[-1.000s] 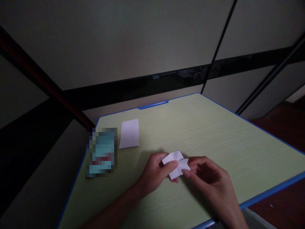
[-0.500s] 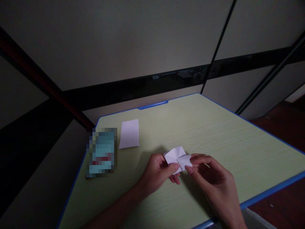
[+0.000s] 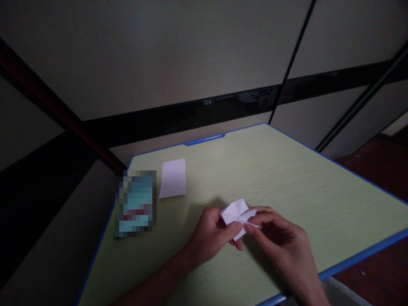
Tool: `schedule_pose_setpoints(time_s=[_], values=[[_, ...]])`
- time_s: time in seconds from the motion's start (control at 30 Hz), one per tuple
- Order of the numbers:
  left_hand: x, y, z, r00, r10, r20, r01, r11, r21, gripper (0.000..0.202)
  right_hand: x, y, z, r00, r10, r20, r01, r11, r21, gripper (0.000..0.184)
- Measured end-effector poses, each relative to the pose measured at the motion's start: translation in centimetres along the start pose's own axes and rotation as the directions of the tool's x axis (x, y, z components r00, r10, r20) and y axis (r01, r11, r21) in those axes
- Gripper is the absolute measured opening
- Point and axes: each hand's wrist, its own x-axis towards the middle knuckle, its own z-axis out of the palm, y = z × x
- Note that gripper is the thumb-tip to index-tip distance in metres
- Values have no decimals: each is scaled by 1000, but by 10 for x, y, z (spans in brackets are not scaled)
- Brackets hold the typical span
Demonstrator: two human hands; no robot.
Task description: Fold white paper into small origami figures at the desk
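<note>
A small piece of folded white paper (image 3: 235, 210) is held between both hands above the table. My left hand (image 3: 212, 231) grips it from the left, with the thumb on top near its centre and the other fingers underneath. At the paper's right side, my right hand (image 3: 282, 238) pinches a flap, its thumb tip close to my left thumb. Creases run out from the middle of the paper, and the right-hand flap stands raised and partly opened. My fingers hide part of the underside and the lower edge.
The pale yellow-green table (image 3: 287, 170) has a blue edge and a blue strip (image 3: 205, 140) at the back. A white paper sheet (image 3: 173, 178) lies left of my hands. Beside it is a blurred-out, pixelated object (image 3: 137, 204). Cabinet panels (image 3: 178, 55) stand behind the table.
My right thumb and fingers have shifted slightly left, and the right flap of the paper has lifted and spread apart. The paper is tilted a little more. My left hand keeps its hold.
</note>
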Motion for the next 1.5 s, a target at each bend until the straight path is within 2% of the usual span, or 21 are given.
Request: schedule_pose_setpoints(time_s=[0.27, 0.6, 0.8, 0.9, 1.17, 1.3, 1.5], values=[[-1, -2, 0, 999, 51, 0, -51, 996, 67, 16, -4, 3, -3, 999, -29, 15, 29, 999, -21, 13], [-1, 1, -1, 998, 57, -40, -52, 991, 122, 24, -8, 5, -3, 987, -149, 64, 155, 983, -98, 20], [1, -1, -3, 999, 13, -37, -10, 996, 93, 24, -8, 5, -2, 947, -300, 119, 313, 942, -120, 32], [1, -2, -4, 998, 12, -57, -8, 997, 74, 23, -8, 4, -2, 931, -336, 143, 354, 926, -130, 36], [0, -2, -5, 998, 3, -69, -3, 1000, 2, 20, -8, 1, -2, 907, -364, 212, 398, 905, -150, 35], [0, -1, -5, 998, -1, -67, 0, 1000, -20, 20, -8, 0, -3, 894, -390, 221, 434, 875, -214, 32], [1, 0, -8, 999, -13, 51, 14, 1000, -22, 21, -9, 2, -4, 915, -344, 212, 389, 891, -233, 32]])
